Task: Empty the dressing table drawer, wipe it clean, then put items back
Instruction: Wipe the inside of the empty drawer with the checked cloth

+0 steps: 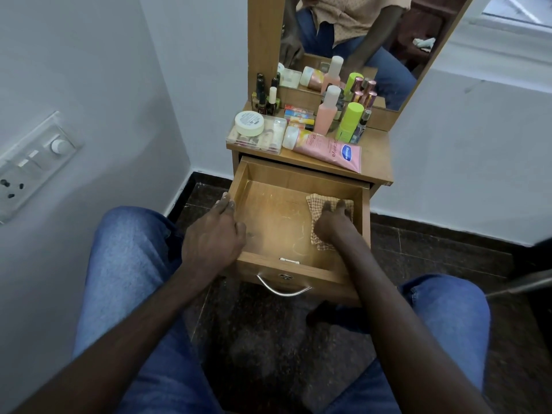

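Observation:
The wooden drawer (277,216) of the dressing table stands pulled out, with nothing inside but a checked cloth (316,203) on its floor at the right side. My right hand (333,224) presses flat on that cloth. My left hand (213,234) grips the drawer's left wall, fingers curled over its rim. On the table top (373,156) lie the removed items: a pink lotion tube (328,149), a clear plastic box (257,135) with a white cream jar (249,123) on it, a pink bottle (327,110), a green bottle (349,121) and several small nail polish bottles (265,98).
A mirror (358,40) rises behind the table and reflects a seated person. A white wall with a switch panel (33,162) is at the left. My knees in blue jeans flank the drawer over a dark floor. A metal handle (282,289) is on the drawer front.

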Demonstrator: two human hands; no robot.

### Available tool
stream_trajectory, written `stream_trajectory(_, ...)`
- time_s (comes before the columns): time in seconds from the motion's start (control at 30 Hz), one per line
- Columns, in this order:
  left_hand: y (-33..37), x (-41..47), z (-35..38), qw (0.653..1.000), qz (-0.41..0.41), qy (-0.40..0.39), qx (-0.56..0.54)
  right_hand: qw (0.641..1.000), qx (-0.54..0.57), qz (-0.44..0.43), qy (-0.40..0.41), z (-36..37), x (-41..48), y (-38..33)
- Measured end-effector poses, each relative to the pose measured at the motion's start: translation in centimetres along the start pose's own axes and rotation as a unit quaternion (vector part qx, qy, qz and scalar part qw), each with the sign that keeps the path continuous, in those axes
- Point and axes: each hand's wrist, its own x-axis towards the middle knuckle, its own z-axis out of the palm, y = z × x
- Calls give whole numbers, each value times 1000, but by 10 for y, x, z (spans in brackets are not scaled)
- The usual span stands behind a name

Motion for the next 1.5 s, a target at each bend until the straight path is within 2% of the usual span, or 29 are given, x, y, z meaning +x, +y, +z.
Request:
stream_trajectory(0.1, 0, 2, 0, 1000, 0, -3, -2, 999, 21, 48, -14, 7, -9, -9)
stream_trajectory(0.2, -1, -1, 1, 1000, 1, -4, -4, 999, 18, 46, -21, 24, -22, -10)
stream_trajectory(0.43, -2, 1, 0, 1000, 1, -3, -2, 994, -70, 22, 79, 7, -8, -10)
stream_trajectory(0.67, -1, -1, 1, 1000, -6, -8, 3, 997, -42, 57, 12, 41, -24, -8)
stream_trajectory(0.83, 0, 1, 0, 1000, 0, -10, 7, 997, -60, -5, 44, 15, -10, -7)
stream_trajectory(0.97, 1, 1, -2, 1000, -4, -17, 2, 995, -94, -17, 22, 13, -6, -4)
stream_trajectory(1.1, 2, 2, -2, 1000, -9, -21, -5, 987, -153, -35, -37, 40, -24, -7)
stream_trajectory(1.23, 0, 2, -1, 1000, -8, -24, -2, 995, -97, -3, 13, 28, -24, -15)
stream_trajectory(1.37, 0, 3, 1, 1000, -2, -19, 5, 998, -59, -29, 25, -2, -16, -12)
stream_trajectory(1.5, -5, 4, 7, 1000, 26, -11, 3, 987, -154, -39, -29, 19, -32, -13)
